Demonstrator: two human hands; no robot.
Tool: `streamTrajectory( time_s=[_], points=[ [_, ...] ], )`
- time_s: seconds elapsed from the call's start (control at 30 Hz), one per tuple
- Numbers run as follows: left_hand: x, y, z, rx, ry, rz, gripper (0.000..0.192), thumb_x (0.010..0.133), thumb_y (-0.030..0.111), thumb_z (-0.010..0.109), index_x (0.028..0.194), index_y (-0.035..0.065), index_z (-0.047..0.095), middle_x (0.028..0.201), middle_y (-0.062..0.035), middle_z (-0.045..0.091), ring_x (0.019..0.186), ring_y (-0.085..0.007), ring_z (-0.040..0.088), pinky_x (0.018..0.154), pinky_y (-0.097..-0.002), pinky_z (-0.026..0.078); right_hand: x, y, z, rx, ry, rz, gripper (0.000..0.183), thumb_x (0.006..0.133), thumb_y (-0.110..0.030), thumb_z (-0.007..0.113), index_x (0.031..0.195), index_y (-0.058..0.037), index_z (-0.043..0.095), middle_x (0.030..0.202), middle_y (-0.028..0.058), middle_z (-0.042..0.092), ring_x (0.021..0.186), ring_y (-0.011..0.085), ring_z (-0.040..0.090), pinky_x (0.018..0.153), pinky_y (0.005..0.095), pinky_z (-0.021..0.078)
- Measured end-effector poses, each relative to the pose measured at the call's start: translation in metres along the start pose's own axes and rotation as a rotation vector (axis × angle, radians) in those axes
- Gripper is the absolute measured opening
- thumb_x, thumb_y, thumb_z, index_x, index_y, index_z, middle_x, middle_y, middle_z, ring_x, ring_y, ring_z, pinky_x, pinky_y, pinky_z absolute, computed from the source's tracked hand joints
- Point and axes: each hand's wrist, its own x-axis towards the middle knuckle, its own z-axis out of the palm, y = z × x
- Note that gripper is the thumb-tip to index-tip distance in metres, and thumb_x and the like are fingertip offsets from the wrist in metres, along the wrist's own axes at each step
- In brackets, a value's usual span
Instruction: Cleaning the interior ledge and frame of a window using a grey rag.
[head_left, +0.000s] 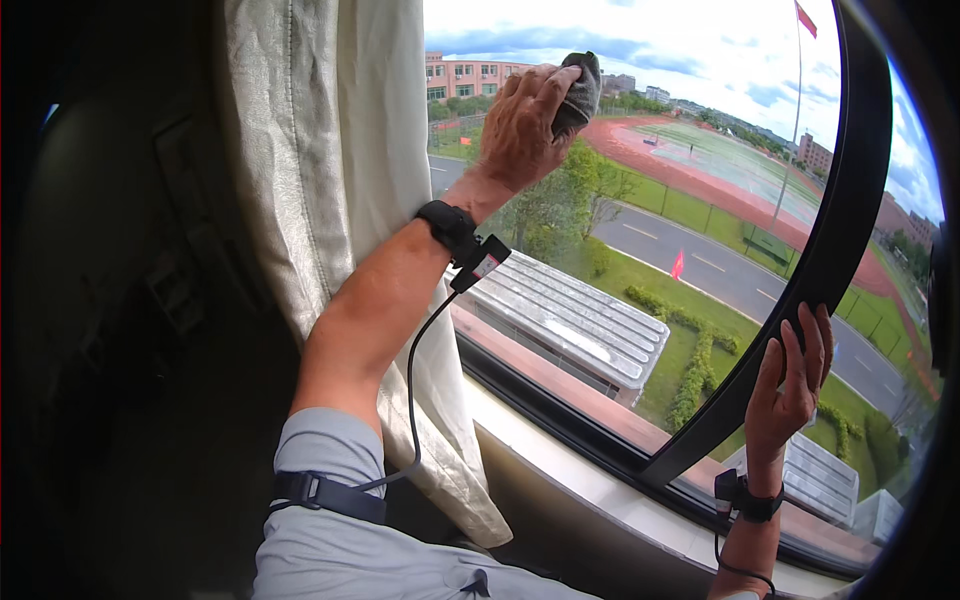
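Observation:
My left hand (529, 124) is raised against the window pane (570, 217), its fingers closed on a dark grey cloth (581, 91) at the glass. Around that wrist is a black strap with a small cabled device (481, 264). My right hand (793, 367) rests with its fingers extended and slightly apart on the dark window frame's upright (817, 247), low at the right. It holds nothing that I can see; its palm is partly hidden. A second strapped device (726, 491) sits at the right wrist.
A cream curtain (300, 150) hangs left of the pane, close to my left forearm. Below the window runs a pale sill (540, 457) beside the dark bottom rail (555, 412). A black cable (411, 375) loops from the left wrist to an upper-arm strap (330, 496). The room at left is dark.

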Motion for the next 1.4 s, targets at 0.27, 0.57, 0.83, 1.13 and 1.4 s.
streamTrajectory(
  time_s=[0.27,0.57,0.83,1.13,1.4],
  points=[
    [-0.101,-0.201,-0.029,0.255,0.039,-0.372,0.057,0.086,0.033,0.077,0.133,0.0073,0.055,0.115,-0.0195,0.066,0.108,-0.0384,0.063,0.089,-0.0477,0.053,-0.019,0.001,0.017,-0.309,0.010,0.003,0.034,0.099,-0.002,0.060,0.133,0.0003,0.060,0.143,0.0158,0.056,0.136,0.0339,0.050,0.114,0.0461,0.0387],
    [-0.208,-0.375,-0.072,0.342,-0.345,-1.084,0.060,0.085,0.039,0.072,0.129,0.0013,0.059,0.119,-0.0229,0.069,0.110,-0.0387,0.067,0.093,-0.0459,0.053,-0.043,0.037,0.023,-0.652,0.037,-0.039,0.034,0.101,-0.008,0.062,0.134,-0.0019,0.061,0.147,0.0179,0.053,0.135,0.0327,0.051,0.111,0.0423,0.0427],
    [-0.171,-0.390,-0.044,0.141,0.125,-1.186,0.051,0.081,0.032,0.076,0.121,0.0020,0.066,0.114,-0.0189,0.070,0.103,-0.0360,0.069,0.091,-0.0439,0.054,-0.054,0.046,0.022,-0.772,0.048,0.007,0.025,0.099,-0.007,0.064,0.124,-0.0029,0.069,0.141,0.0196,0.056,0.127,0.0332,0.058,0.106,0.0418,0.0473],
    [-0.027,-0.196,-0.004,0.030,0.174,-0.210,0.053,0.082,0.023,0.081,0.129,0.0065,0.061,0.114,-0.0171,0.061,0.106,-0.0344,0.060,0.088,-0.0463,0.052,-0.051,0.030,0.037,-0.624,0.105,0.052,0.024,0.100,-0.008,0.063,0.123,-0.0033,0.069,0.146,0.0180,0.052,0.133,0.0323,0.052,0.111,0.0416,0.0416],
    [-0.012,-0.058,0.015,-0.187,-0.014,0.467,0.063,0.072,0.017,0.087,0.129,0.0218,0.060,0.118,-0.0069,0.057,0.110,-0.0248,0.057,0.092,-0.0426,0.046,-0.043,0.024,0.033,-0.610,0.066,0.004,0.024,0.100,-0.006,0.062,0.123,-0.0022,0.068,0.147,0.0175,0.052,0.133,0.0319,0.052,0.111,0.0408,0.0421]
  ],
)
